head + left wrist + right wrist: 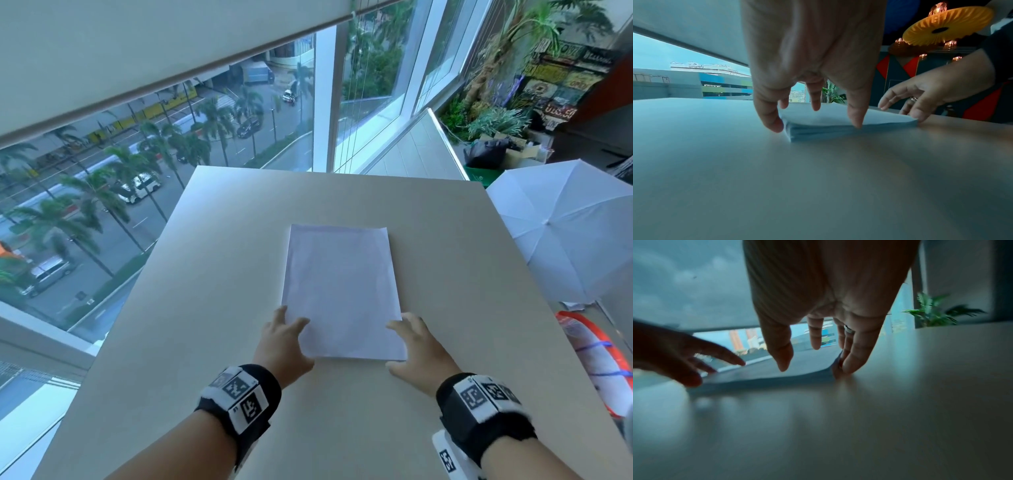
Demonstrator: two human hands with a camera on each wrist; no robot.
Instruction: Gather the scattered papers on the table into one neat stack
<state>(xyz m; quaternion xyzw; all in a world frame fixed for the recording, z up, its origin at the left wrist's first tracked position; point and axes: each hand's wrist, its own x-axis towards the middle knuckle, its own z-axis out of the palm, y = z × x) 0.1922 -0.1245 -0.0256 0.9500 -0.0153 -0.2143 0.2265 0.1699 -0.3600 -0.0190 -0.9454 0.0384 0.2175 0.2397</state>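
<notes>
So starting over at 9 o'clock there's the big window (137,192) with a street and palm trees way down below, and a roller blind (137,51) pulled partway down over it. Then the pale bench (212,274), and on it the left hand (286,337) sitting at the near-left corner of the paper stack (340,291). Its fingers are spread and fairly straight, thumb lying on top of the sheets and the other fingertips against the left edge, so it's touching, not really gripping. From the left wrist cam you can see the stack (838,128) is a decent pile of sheets, edges lined up pretty well, lying flat on the bench roughly dead centre, long side pointing to 12 o'clock. Moving on, the right hand (416,346) mirrors it at the near-right corner, fingers also spread and relaxed, thumb near the near edge, fingertips touching the right edge; the right wrist cam shows a ring on one finger (849,331). Out at 3 o'clock, off the bench, there's an open white umbrella (561,233), and plants (496,113) up around 1 o'clock.
</notes>
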